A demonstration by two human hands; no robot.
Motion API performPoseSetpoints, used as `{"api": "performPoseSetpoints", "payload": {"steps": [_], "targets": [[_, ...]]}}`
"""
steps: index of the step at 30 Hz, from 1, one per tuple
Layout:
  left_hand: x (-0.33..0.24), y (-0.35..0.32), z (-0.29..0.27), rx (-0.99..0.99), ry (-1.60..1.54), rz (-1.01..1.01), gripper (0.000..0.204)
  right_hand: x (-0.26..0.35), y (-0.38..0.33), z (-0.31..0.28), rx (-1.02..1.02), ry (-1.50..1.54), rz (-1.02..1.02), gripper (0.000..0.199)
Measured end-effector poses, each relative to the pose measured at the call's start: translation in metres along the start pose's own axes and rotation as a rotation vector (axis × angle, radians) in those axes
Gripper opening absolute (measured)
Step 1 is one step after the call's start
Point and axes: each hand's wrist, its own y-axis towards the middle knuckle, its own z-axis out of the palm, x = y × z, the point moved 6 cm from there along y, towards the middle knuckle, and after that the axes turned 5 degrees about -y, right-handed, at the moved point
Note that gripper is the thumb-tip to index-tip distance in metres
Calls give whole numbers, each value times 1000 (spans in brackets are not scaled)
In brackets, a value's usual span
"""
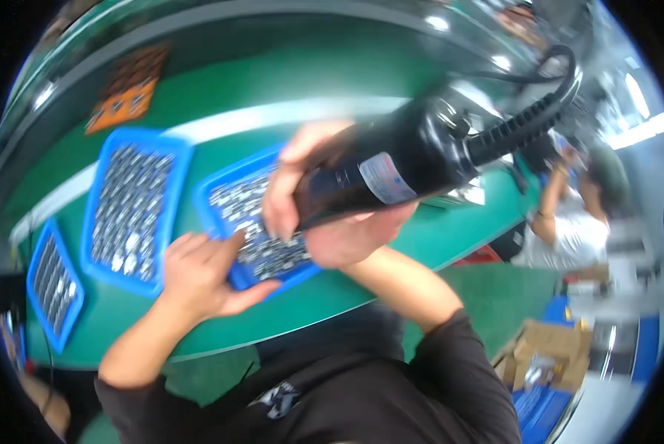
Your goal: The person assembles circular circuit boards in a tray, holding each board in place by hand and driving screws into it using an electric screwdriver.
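"What's on the green worktop (pixel 228 85)?"
"The rightmost of 3 blue trays (pixel 206 211), by the near edge. A black corded tool (pixel 347 177) is above that tray's right edge."
"Hands?"
"Right hand (pixel 356 240) grips the tool; left hand (pixel 199 275) at the tray's near-left corner, can't tell its hold. Metal parts (pixel 232 201) lie inside."

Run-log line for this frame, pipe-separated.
left hand: at rightmost blue tray, grip unclear | right hand: around black corded tool | tray: small metal parts

I see three blue trays (pixel 169 214), one big black tool (pixel 417 140), one silver sticker (pixel 386 177) and my two hands (pixel 199 274).
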Motion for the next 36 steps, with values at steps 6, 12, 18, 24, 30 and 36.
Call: {"api": "performPoseSetpoints", "payload": {"steps": [6, 12, 18, 24, 30, 36], "targets": [[-3, 6, 4, 15, -23, 42, 51, 127, -46, -97, -272, 70, -356, 120], [4, 1, 9, 55, -105, 25, 42, 194, -63, -177, -402, -263, -441, 88], [6, 1, 7, -7, -17, -29, 42, 159, -57, -208, -550, -374, -288, 78], [7, 0, 10, 23, -61, -33, 53, 153, -61, -193, -495, -435, -179, 83], [14, 1, 5, -19, -119, -85, 50, 136, -37, -87, 22, -65, -259, 76], [11, 2, -5, -85, -91, -50, 52, 73, 2, -20, 119, 33, -141, 89]]}}
